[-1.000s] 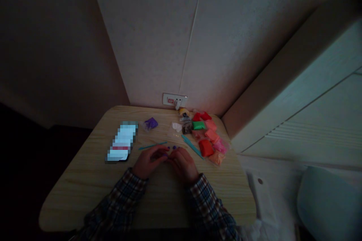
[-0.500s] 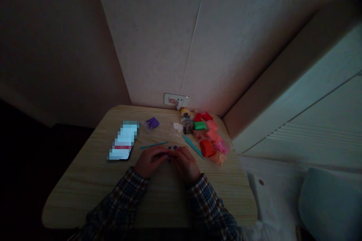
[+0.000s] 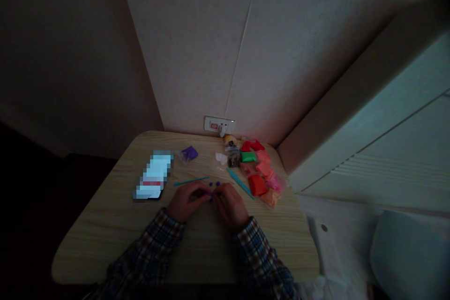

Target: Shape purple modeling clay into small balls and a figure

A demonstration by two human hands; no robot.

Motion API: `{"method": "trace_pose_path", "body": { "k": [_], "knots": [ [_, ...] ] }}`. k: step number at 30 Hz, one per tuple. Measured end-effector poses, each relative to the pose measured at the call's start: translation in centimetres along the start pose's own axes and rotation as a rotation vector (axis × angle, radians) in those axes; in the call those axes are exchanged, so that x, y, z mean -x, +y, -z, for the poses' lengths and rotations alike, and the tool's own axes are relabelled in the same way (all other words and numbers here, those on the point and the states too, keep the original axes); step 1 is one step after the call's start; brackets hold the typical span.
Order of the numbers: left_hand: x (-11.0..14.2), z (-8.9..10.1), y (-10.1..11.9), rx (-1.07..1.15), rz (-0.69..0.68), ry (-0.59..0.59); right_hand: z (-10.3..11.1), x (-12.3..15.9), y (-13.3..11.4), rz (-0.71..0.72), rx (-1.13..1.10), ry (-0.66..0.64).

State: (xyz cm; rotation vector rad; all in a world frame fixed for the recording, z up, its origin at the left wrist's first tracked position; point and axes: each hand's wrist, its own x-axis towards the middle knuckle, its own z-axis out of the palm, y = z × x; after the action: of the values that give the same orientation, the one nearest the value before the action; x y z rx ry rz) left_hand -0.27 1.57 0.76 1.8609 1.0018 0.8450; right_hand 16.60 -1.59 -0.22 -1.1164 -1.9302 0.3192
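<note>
Clay (image 3: 209, 194), a small purple piece, is pinched by the nearly closed fingers of left hand (image 3: 181, 202) and right hand (image 3: 232, 207); over-squeezing could flatten it, a stray fingertip roll the balls (image 3: 218, 183) just beyond.

Small purple piece (image 3: 209, 194) between the fingers (image 3: 204, 189) of both hands, beyond them two dark purple balls (image 3: 218, 183) on the table (image 3: 140, 243).

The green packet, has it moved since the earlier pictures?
No. Judged against the wall socket, the green packet lies in the same place, lower and to its right.
</note>
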Motion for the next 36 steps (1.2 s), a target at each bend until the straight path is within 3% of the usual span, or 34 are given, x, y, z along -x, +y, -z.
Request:
{"method": "trace_pose_path", "body": {
  "k": [11, 17, 22, 30, 36],
  "knots": [
    [0.1, 0.0, 0.1, -0.014, 0.022, 0.014, 0.0, 0.0, 0.5, 0.037, -0.013, -0.007],
    [0.2, -0.1, -0.3, 0.038, 0.020, -0.010, -0.2, 0.1, 0.7, -0.066, -0.011, -0.022],
    [0.2, -0.2, -0.6, 0.081, 0.029, 0.042, -0.2, 0.1, 0.6, -0.086, -0.027, -0.015],
    [0.1, 0.6, 0.4, -0.183, 0.003, 0.134, 0.5, 0.3, 1.0, -0.256, -0.028, 0.119],
    [0.5, 1.1, -0.5, -0.359, -0.040, 0.212, 0.4, 0.2, 1.4, -0.346, -0.073, 0.176]
  ]
}}
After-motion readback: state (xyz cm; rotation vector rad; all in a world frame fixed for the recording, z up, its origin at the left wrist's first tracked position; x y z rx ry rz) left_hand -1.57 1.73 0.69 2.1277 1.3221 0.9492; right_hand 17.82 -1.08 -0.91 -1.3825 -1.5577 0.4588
